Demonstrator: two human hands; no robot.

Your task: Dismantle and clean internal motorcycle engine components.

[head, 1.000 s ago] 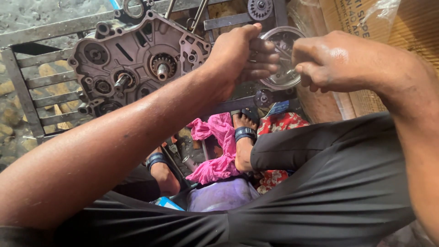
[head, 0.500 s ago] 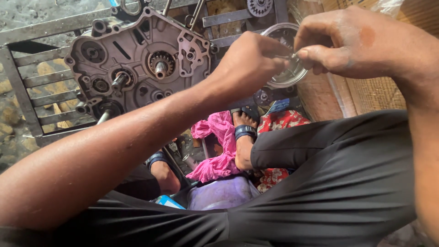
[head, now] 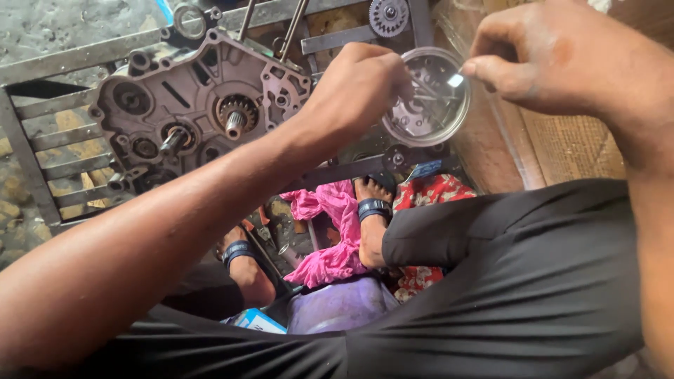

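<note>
Held up over the lap: a round metal bowl (head: 426, 98) of small parts, open face toward the camera, no long axis to speak of. Left hand (head: 358, 91) curled around its near rim; right hand (head: 554, 60) pinched shut on a small shiny piece (head: 455, 80) at the far rim. Engine case (head: 196, 116) just left, on a metal rack (head: 49, 140). Likely trouble: tipped bowl, parts spilling toward the pink rag (head: 330, 231) below.

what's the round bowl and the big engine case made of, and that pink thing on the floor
Round bowl: looks like thin polished metal, bright reflective rim; the left hand and right hand are at it. Engine case: seems cast metal, dull grey, grimy, with ribs and bolt holes. Pink thing: soft cloth, crumpled and folded.
</note>
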